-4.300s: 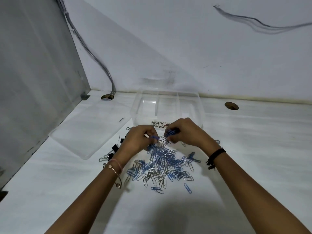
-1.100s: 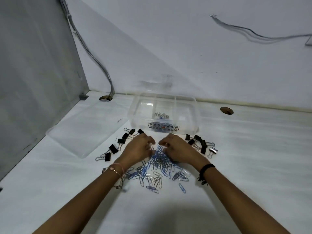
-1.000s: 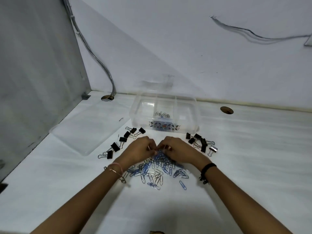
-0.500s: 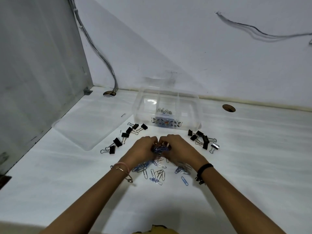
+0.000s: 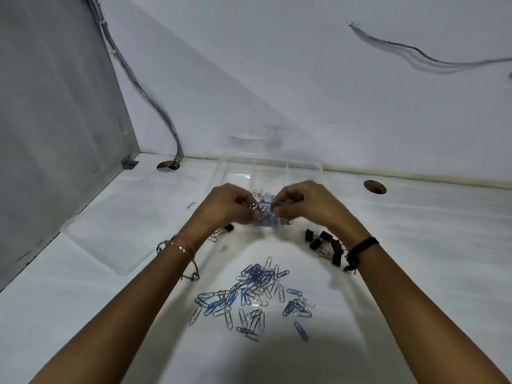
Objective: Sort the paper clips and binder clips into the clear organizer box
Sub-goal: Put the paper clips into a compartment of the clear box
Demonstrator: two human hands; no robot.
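Blue & silver paper clips (image 5: 264, 216) bunched btwn both hands, over organizer box (image 5: 273, 173)

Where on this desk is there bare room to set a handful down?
Bare desk runs right of the black binder clips, and the near left corner in front of the clear lid is free too. It is crowded between the forearms, where loose paper clips lie, and at the organizer box, where both hands hold a bunch.
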